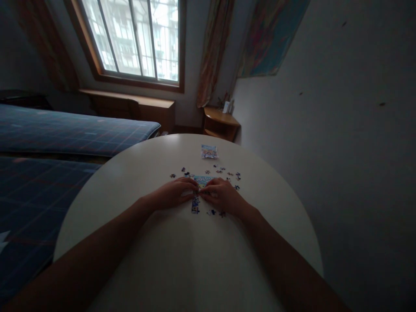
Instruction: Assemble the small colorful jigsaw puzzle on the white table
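A partly joined jigsaw puzzle (203, 179) lies on the round white table, with a blue and yellow upper part and a narrow strip (195, 205) running down its left side. My left hand (178, 192) comes in from the left, its fingers bent and closed at the puzzle's edge. Opposite it, my right hand (221, 195) has thumb and fingers drawn together. The fingertips of both hands nearly meet over a small jigsaw puzzle piece (199, 190), which they mostly hide. Part of the puzzle is covered by my right hand.
Loose jigsaw pieces (219, 171) lie scattered beyond and beside my hands, with several (212, 212) nearer me. A small printed picture packet (209, 151) lies farther back on the table (156, 260). Plaid-covered beds (65, 130) stand left, a wall (341, 151) right.
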{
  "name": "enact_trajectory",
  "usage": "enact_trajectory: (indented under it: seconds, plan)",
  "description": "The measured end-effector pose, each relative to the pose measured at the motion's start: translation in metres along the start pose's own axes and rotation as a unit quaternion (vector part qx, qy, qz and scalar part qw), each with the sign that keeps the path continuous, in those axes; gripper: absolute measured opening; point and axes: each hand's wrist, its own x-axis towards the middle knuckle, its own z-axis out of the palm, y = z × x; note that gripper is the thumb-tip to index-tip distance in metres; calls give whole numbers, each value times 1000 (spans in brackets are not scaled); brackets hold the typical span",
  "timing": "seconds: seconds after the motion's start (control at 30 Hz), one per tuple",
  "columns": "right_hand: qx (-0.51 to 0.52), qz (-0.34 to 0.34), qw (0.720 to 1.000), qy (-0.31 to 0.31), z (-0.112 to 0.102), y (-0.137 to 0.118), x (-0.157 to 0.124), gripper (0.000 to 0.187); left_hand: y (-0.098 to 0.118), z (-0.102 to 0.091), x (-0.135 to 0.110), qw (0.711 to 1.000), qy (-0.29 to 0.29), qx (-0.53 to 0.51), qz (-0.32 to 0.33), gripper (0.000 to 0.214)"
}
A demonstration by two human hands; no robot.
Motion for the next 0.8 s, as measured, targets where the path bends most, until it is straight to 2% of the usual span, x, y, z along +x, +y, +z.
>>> enact_trajectory:
  seconds: [0.4, 0.8]
  plan:
    - [-3, 0, 1000, 4, 8, 2, 3, 14, -4, 1, 1, 1000, 7, -5, 1, 17]
    - [-56, -40, 996, -49, -12, -12, 1, 20, 0, 2, 1, 1000, 14, -13, -11, 18]
